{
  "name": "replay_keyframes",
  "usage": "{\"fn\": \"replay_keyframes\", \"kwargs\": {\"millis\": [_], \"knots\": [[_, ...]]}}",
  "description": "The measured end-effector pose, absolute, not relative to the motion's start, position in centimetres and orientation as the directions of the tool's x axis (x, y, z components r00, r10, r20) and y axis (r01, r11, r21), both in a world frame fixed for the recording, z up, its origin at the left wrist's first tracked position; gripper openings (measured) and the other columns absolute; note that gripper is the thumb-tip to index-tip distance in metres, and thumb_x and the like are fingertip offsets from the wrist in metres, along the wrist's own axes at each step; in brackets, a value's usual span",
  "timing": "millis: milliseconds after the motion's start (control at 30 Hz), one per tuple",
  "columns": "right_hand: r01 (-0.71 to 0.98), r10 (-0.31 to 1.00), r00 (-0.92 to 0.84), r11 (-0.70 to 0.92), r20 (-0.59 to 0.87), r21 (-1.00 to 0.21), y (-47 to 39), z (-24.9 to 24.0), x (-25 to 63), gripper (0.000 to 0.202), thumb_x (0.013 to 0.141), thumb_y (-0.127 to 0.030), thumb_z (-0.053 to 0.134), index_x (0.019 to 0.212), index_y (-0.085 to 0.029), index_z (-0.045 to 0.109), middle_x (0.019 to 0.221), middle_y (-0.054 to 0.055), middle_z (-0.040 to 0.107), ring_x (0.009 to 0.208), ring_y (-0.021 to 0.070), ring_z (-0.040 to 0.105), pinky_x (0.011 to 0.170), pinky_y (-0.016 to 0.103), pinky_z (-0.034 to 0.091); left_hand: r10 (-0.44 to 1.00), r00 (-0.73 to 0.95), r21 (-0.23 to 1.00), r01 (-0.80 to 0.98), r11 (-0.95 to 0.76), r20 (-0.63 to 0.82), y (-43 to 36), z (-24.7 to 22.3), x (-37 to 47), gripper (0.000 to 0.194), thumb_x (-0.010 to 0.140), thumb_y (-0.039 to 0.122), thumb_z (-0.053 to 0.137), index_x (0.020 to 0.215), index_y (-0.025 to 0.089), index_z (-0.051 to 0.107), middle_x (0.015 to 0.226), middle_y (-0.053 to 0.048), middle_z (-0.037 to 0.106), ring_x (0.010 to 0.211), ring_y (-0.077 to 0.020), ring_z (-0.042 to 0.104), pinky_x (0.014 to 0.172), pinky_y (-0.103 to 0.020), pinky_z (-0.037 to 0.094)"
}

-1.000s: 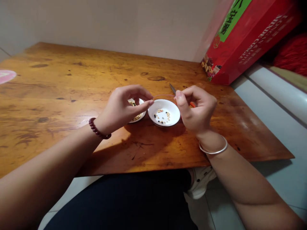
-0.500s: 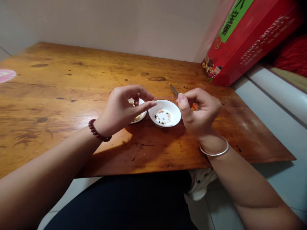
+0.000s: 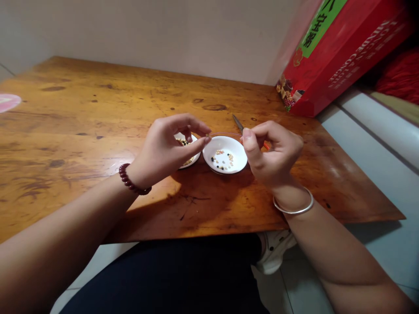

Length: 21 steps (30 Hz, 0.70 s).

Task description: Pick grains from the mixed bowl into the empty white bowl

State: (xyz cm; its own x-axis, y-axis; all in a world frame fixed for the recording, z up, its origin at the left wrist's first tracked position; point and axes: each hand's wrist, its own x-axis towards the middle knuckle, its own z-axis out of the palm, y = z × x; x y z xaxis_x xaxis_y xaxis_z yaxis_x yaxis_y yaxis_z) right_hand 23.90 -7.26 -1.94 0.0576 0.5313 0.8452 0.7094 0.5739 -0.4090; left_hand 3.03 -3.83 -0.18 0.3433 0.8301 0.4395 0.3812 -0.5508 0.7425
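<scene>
My left hand (image 3: 176, 141) is in front of the left bowl, with thumb and forefinger pinching a small pale bead (image 3: 207, 135). A thin reddish cord (image 3: 224, 133) runs from these fingertips to my right hand (image 3: 273, 148), whose closed thumb and forefinger grip it. Below the cord, a white bowl (image 3: 241, 162) with a dark rim holds several pale and black beads (image 3: 230, 158). A second bowl (image 3: 197, 158), full of mostly pale beads (image 3: 188, 161), is partly hidden by my left hand. Scissors (image 3: 238, 123) lie behind my right hand, which covers much of them.
The bowls stand on a glossy wooden table (image 3: 108, 109) against a pale wall (image 3: 157, 35). A large red box (image 3: 330, 61) leans at the back right, beside a white surface (image 3: 369, 131). A pink round patch (image 3: 9, 103) marks the far left.
My left thumb and forefinger have come closer together, and a small bead now shows between them. My right hand has hardly moved.
</scene>
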Motion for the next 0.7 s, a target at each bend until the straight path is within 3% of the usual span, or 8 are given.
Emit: {"fn": "replay_keyframes", "kwargs": {"millis": [500,700], "knots": [[0.741,0.556,0.052,0.535,0.83,-0.405,-7.36,-1.9,23.89,0.033,0.094,-0.039,0.057,0.066,-0.023,0.058,0.056,-0.003,0.054,0.051,0.011,0.048,0.054,0.029,0.04,0.824,0.349,0.749,0.359,-0.557,0.446,-3.8,-0.37,3.01,0.018,0.084,0.037,0.075,0.088,0.019,0.073,0.085,-0.005,0.072,0.082,-0.0175,0.067,0.071,-0.029,0.058],[0.695,0.509,0.023,0.611,0.861,-0.38,-7.23,-1.89,23.92,0.028,0.092,-0.029,0.062,0.065,-0.022,0.057,0.053,-0.004,0.051,0.049,0.0098,0.045,0.051,0.028,0.036,0.82,0.35,0.747,0.352,-0.564,0.454,-3.83,-0.36,3.05,0.019,0.084,0.037,0.076,0.089,0.018,0.074,0.085,-0.006,0.072,0.08,-0.0171,0.067,0.072,-0.03,0.059]]}}
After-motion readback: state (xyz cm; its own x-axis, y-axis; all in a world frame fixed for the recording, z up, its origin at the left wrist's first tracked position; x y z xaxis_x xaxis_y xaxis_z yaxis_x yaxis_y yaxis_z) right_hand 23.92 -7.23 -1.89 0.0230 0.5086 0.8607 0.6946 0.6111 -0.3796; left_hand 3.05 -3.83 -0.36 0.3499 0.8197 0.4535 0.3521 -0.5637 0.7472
